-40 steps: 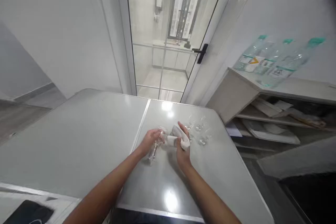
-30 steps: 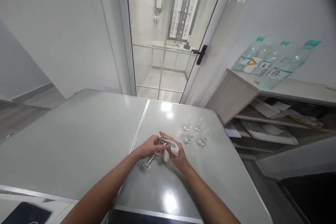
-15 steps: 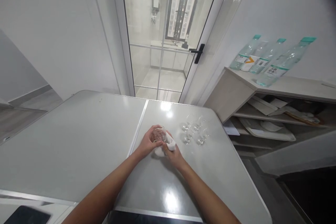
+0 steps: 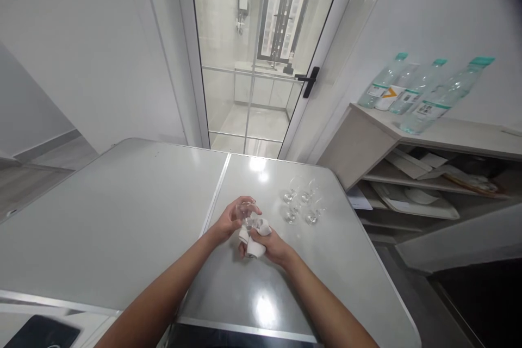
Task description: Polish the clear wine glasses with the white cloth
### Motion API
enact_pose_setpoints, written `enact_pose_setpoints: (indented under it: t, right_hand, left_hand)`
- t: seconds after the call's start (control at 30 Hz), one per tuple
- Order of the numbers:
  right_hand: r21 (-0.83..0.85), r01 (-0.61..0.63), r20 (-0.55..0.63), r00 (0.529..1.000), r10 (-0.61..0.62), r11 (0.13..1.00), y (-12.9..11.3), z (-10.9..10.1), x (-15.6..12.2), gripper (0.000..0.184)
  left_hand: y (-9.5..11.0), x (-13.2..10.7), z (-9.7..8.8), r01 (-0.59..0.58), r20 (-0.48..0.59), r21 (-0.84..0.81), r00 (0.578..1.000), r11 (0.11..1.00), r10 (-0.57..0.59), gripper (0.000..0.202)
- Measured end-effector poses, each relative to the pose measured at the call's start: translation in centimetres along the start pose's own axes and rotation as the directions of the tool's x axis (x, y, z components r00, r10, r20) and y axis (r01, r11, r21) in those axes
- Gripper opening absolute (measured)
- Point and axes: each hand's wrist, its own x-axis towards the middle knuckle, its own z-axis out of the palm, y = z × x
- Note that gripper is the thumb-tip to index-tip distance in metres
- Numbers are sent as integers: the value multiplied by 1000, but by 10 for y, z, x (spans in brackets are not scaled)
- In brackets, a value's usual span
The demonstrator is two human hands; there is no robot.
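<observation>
My left hand [image 4: 229, 221] is curled around the bowl of a clear drinking glass [image 4: 246, 211] above the table. A white cloth or tissue [image 4: 255, 244] is bunched in my right hand [image 4: 273, 244], with the thumb pressed on top of it. The white material lies against the lower part of the glass, so the glass's foot is covered. To the right, several clear stemmed glasses [image 4: 290, 215] stand grouped on the table, their thin rims hard to make out.
The grey table [image 4: 134, 228] has a pale seam across it. At right, several plastic bottles [image 4: 428, 106] stand on a shelf unit [image 4: 375, 144] holding papers and trays. A glass door [image 4: 224, 92] with a black handle [image 4: 310, 82] lies beyond the table. A dark flat object [image 4: 43, 333] sits at lower left.
My right hand and the white material have moved down from the side of the glass toward its lower part. My left hand's fingers have opened a little around the bowl.
</observation>
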Motion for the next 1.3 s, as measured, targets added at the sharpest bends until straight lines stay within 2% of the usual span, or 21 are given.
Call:
enact_pose_setpoints:
  t: [0.07, 0.1, 0.13, 0.2, 0.23, 0.27, 0.3, 0.4, 0.5, 0.63, 0.87, 0.93, 1.03, 1.13, 1.23, 1.3]
  right_hand:
    - [-105, 91, -179, 978, -109, 990, 1, 2, 2, 51]
    - [-197, 166, -302, 927, -221, 966, 2, 4, 3, 49]
    - [-299, 237, -412, 842, -349, 925, 2, 7, 3, 46]
    - [-449, 318, -530, 657, -536, 835, 3, 12, 3, 45]
    - [-473, 331, -561, 601, -569, 816, 3, 15, 3, 46]
    - [-460, 331, -590, 580, -562, 824, 3, 17, 2, 48]
    - [-410, 325, -621, 585, -522, 852, 4, 18, 2, 50]
    - [-135, 308, -688, 654, -313, 942, 9, 15, 7, 55]
    - [76, 332, -703, 686, -185, 940, 14, 5, 15, 55]
    - [165, 339, -706, 697, -129, 926, 19, -6, 22, 46]
    - [41, 317, -693, 692, -201, 948, 19, -9, 20, 31]
    - [19, 290, -686, 700, -198, 957, 18, -10, 20, 30]
    - [-12, 276, -695, 689, -206, 961, 17, -12, 20, 31]
    - [-115, 246, -720, 646, -251, 962, 15, -14, 17, 35]
    - [-343, 176, -709, 596, -377, 923, 9, -12, 11, 38]
    - [-520, 134, -648, 581, -492, 844, 2, -8, 6, 38]
  left_hand:
    - [-1, 1, -2, -14, -56, 7, 998, 1000, 15, 84]
    - [-1, 1, -4, -34, -98, 15, 995, 999, 35, 84]
    - [0, 2, -6, -62, -145, 26, 987, 998, 66, 84]
    - [1, 3, -12, -139, -237, 47, 960, 989, 146, 82]
    - [1, 3, -14, -175, -269, 55, 946, 983, 184, 82]
    - [1, 4, -16, -203, -286, 60, 935, 977, 212, 81]
    - [1, 4, -18, -220, -287, 63, 930, 974, 228, 80]
    - [-1, 2, -17, -204, -200, 87, 955, 975, 217, 76]
    - [-5, 0, -12, -160, -114, 143, 978, 977, 177, 68]
    - [-7, -2, -6, -140, -50, 230, 987, 963, 155, 61]
    - [-9, 1, 4, -204, 136, 314, 976, 927, 168, 54]
    - [-12, 0, 6, -207, 139, 325, 976, 923, 170, 56]
    - [-15, 0, 5, -199, 95, 325, 980, 924, 177, 61]
    - [-15, 1, 1, -183, -12, 307, 981, 934, 196, 70]
    - [-12, 3, -2, -165, -174, 280, 960, 946, 219, 75]
    - [-10, 5, -4, -169, -252, 271, 938, 948, 239, 75]
